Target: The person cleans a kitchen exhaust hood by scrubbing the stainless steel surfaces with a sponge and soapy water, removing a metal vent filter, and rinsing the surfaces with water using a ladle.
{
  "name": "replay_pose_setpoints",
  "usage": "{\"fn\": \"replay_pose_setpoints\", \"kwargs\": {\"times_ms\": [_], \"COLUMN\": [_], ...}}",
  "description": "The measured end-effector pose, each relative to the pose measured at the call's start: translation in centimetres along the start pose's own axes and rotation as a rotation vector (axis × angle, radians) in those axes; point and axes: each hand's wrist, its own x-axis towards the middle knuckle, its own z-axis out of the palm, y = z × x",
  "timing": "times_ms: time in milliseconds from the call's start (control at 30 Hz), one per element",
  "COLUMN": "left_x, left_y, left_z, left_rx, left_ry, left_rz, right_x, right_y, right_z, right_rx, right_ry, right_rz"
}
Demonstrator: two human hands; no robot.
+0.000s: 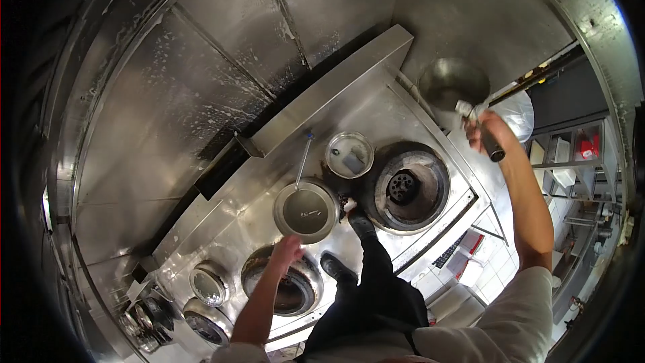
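My right hand [485, 133], raised at the right, is closed around the dark handle [494, 148] of what looks like a round metal pan [454, 82]. The pan's bowl is slightly blurred against the wall. A small whitish piece [465, 109] shows beside my fingers; its kind is unclear. Lower down, my left hand [287, 250] hangs with loosely parted fingers and nothing visible in it. It is near the rim of a metal pot [281, 195] holding cloudy water, and over the edge of a wok burner [252, 272]. Whether it touches the pot is unclear.
My black shoes [338, 269] stand on the steel range. A larger burner well [430, 208] opens at the right, beside a round container [349, 136] with liquid. A thin faucet [304, 161] reaches the pot. Foamy streaks mark the steel wall [201, 74]. Shelves [571, 161] stand at the right.
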Motion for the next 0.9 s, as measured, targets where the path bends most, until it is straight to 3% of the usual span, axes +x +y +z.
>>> {"fn": "replay_pose_setpoints", "kwargs": {"times_ms": [33,67,100,133,167,267,300,367,400,467,600,667,733,800,900], "left_x": [0.4,4.7,6.6,8.8,11.4,18.4,21.3,18.7,20.7,21.9,18.9,17.8,17.9,17.9,18.6], "left_y": [6.4,8.7,14.5,19.2,23.6,39.1,43.5,53.1,57.9,62.9,64.4,64.0,59.6,54.4,45.7], "left_z": [3.8,5.1,7.6,11.0,13.1,20.7,22.1,26.1,26.9,26.0,22.6,19.4,15.1,10.2,1.2], "left_rx": [0.040,0.016,-0.035,-0.278,-0.261,-0.640,-0.599,-0.519,-0.572,-0.253,-0.465,-0.588,-0.480,-0.405,-0.271], "left_ry": [-0.022,-0.065,-0.151,-0.231,-0.280,-0.382,-0.487,-0.209,-0.235,-0.051,-0.182,-0.237,-0.187,0.019,0.207], "left_rz": [0.049,0.120,0.067,0.142,0.179,0.153,0.324,0.565,0.643,0.742,0.684,0.657,0.549,0.487,0.424], "right_x": [0.4,1.2,2.2,3.1,3.4,2.4,2.8,3.4,3.1,1.6,2.3,3.9,2.5,3.9,4.5], "right_y": [0.7,1.1,1.2,1.0,0.4,-3.0,-4.3,-7.3,-8.7,-11.7,-15.8,-17.6,-14.7,-13.1,-4.0], "right_z": [0.2,0.8,1.2,2.5,4.6,12.6,14.1,17.5,19.4,22.5,21.3,15.6,12.8,5.6,-2.7], "right_rx": [-0.061,-0.121,-0.160,-0.232,-0.354,-0.704,-0.821,-0.870,-0.871,-0.741,-0.299,-0.322,-0.049,-0.163,0.152], "right_ry": [0.049,0.097,0.133,0.219,0.265,0.305,0.326,0.266,0.239,0.162,-0.109,-0.585,-0.437,-0.520,-0.205], "right_rz": [0.000,-0.002,0.010,-0.006,-0.083,-0.311,-0.416,-0.597,-0.656,-0.684,-0.800,-0.758,-0.656,-0.499,-0.360]}}
